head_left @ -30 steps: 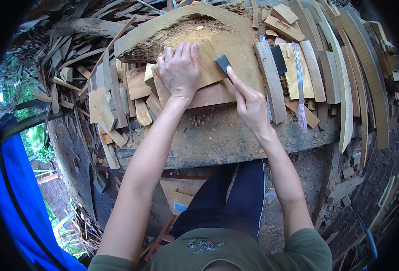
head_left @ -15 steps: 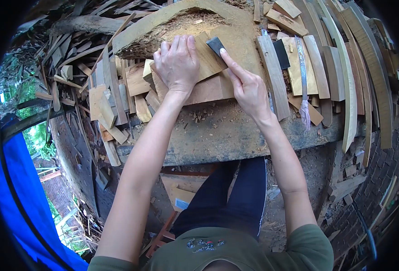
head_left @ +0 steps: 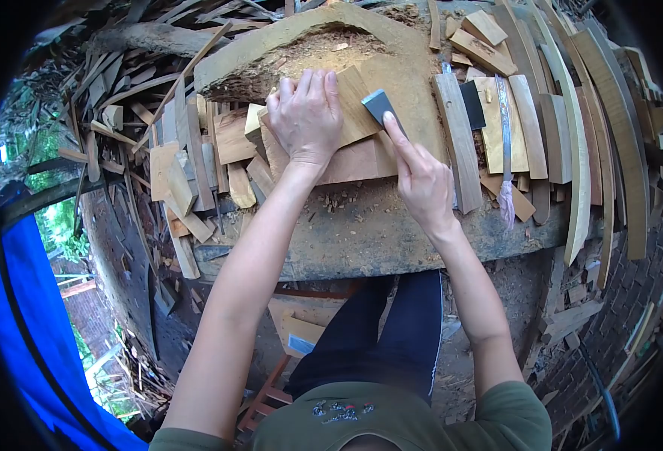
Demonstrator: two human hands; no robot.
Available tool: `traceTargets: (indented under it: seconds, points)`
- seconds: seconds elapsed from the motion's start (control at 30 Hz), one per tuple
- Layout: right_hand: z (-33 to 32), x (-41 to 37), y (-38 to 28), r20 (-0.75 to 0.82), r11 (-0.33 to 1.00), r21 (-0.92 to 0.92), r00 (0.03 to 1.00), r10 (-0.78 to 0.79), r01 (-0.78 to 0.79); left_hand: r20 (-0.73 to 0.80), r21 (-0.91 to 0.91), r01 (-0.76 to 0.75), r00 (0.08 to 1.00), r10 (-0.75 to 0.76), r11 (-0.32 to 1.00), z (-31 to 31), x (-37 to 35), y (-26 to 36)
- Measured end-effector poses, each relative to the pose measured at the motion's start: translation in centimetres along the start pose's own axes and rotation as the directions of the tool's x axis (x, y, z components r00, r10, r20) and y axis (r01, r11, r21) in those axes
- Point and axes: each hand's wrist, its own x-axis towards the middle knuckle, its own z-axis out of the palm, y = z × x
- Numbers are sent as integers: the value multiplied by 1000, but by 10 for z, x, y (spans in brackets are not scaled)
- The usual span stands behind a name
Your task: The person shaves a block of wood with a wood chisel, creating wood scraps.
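Note:
My left hand (head_left: pixel 306 119) is curled over a pale wooden block (head_left: pixel 358 111), its fingers bent on the top face, holding it against a thicker reddish wood block (head_left: pixel 355 162) beneath. In my right hand (head_left: pixel 426 179) is a wide dark chisel (head_left: pixel 379 104), its index finger stretched along the flat blade. The chisel's bevelled end catches the light and points up and left, close beside the right edge of the pale block. Its handle is hidden inside the fist.
Sawdust and chips cover the workbench (head_left: pixel 324 252). Offcuts (head_left: pixel 170 177) crowd its left side. To the right lie curved wooden strips (head_left: pixel 609 98), a grey wood bar (head_left: pixel 457 143) and a metal blade with a cloth-wrapped handle (head_left: pixel 505 128). A blue tarp (head_left: pixel 31 323) hangs far left.
The chisel has shifted slightly right and back from the pale block's edge, its bevel now showing bright. The left hand keeps its hold; the whole view has shifted slightly.

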Motion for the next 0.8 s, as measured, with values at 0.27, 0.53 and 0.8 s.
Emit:
traceTargets:
  seconds: [0.27, 0.53, 0.8]
  points:
    - [-6, 27, -11, -15, 997, -73, 1000, -8, 7, -28, -14, -15, 999, 15, 1000, 1, 0, 1]
    - [-4, 45, -21, -10, 976, -212, 999, -48, 45, -20, -26, -10, 1000, 10, 1000, -2, -2, 1]
    - [-10, 31, -20, 33, 984, -179, 999, 7, -1, -30, -19, -6, 1000, 5, 1000, -2, 0, 1]
